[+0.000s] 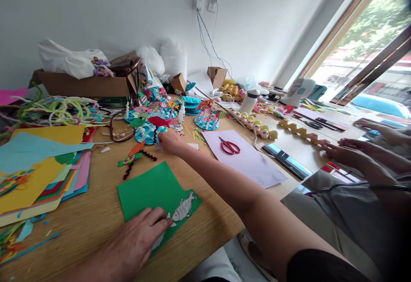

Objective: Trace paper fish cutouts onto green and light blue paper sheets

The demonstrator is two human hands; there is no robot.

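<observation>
Resting on the green paper [149, 192], the left grip [141, 237] lies unclenched, fingertips just beside the fish cutout [184, 207] at that paper's right end. Beyond the green paper, the right grip [171, 142] is near the red fish [159, 121]; I cannot tell whether it grasps anything. Farther right of the green paper, red-handled scissors [230, 146] lie on a pale sheet [250, 166]; to its left, coloured papers [32, 196] overlap on the table [86, 222].

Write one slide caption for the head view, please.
Left hand rests on a green paper sheet; right hand reaches near a red fish-shaped cutout.
</observation>
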